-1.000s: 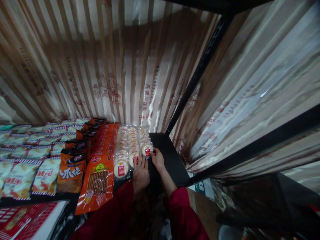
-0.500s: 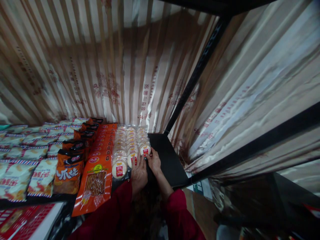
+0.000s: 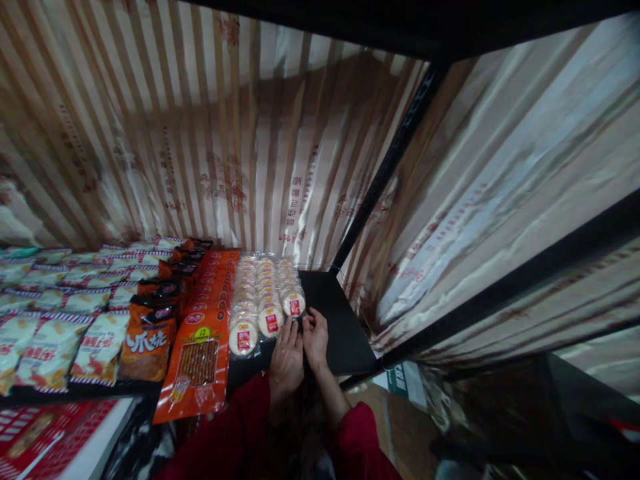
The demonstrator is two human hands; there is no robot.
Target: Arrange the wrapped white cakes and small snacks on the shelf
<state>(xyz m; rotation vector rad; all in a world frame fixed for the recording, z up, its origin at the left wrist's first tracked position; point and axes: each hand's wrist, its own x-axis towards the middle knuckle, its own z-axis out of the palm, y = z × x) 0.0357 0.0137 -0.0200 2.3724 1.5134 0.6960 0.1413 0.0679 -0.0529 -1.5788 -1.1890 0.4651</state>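
Round white crackers in clear wrappers (image 3: 271,321) with red labels lie in overlapping columns on a black shelf (image 3: 335,320). My left hand (image 3: 287,357) is just below the front of the right-hand column, its fingers stretched out and close together, with nothing seen in it. Beside it, my right hand (image 3: 315,337) has bent fingers at the wrapper edge of the front right cracker (image 3: 294,305); whether it grips the wrapper is too small to tell. Left of the crackers lie orange packs of stick snacks (image 3: 199,360).
Brown snack bags (image 3: 146,347) and rows of white snack bags (image 3: 100,350) fill the shelf's left part. A black metal post (image 3: 385,177) rises at the back corner. Striped plastic sheeting (image 3: 270,147) hangs behind. A red box (image 3: 50,433) sits lower left.
Both hands have drawn back slightly from the crackers toward me, so the front labels of the middle and right columns now show fully. The view has shifted slightly.
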